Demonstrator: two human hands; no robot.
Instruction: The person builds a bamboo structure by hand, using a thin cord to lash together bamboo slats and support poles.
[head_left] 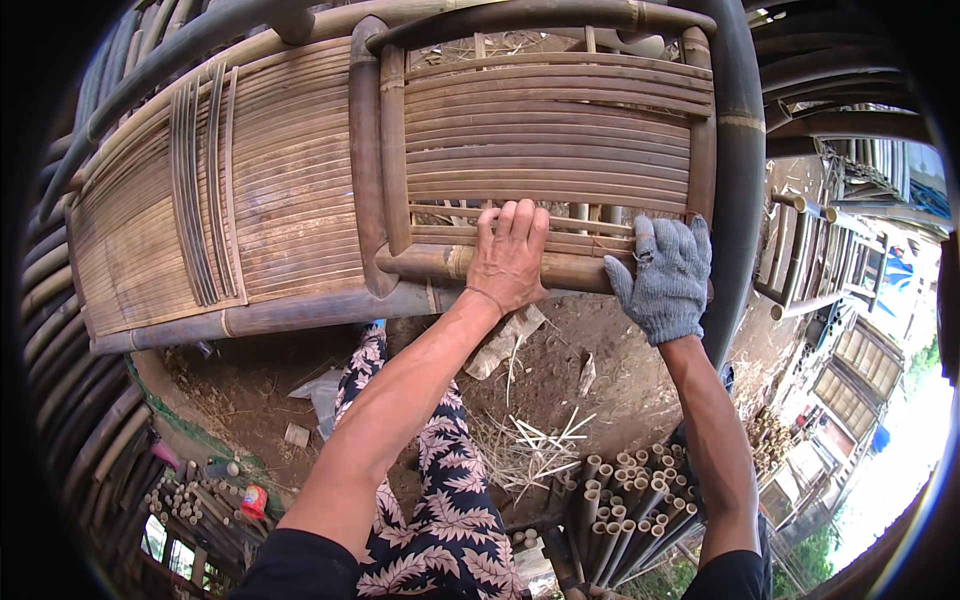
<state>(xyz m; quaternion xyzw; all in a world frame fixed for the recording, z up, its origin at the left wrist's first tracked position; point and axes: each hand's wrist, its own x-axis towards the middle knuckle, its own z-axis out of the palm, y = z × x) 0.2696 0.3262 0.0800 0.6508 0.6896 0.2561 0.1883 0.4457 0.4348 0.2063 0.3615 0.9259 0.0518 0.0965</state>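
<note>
A bamboo bench [370,150] with a slatted panel [550,145] at its right end lies in front of me. My left hand [508,255] is bare and closed, its fingers curled over the narrow bamboo slats [590,243] at the panel's near side, its palm against the thick near rail [430,262]. In a grey knit glove, my right hand [665,275] bends over the right end of those slats, beside the dark corner post. One fingertip shows through a hole in the glove. Its thumb lies apart, over the rail. A gap separates these slats from the rest of the panel.
Several loose strips [200,185] lie across the bench's left section. Bamboo poles [70,360] are stacked at left, and cut tubes [630,500] stand bundled near my right arm. Shavings [530,445] litter the dirt floor. Another bamboo frame [815,255] stands at right.
</note>
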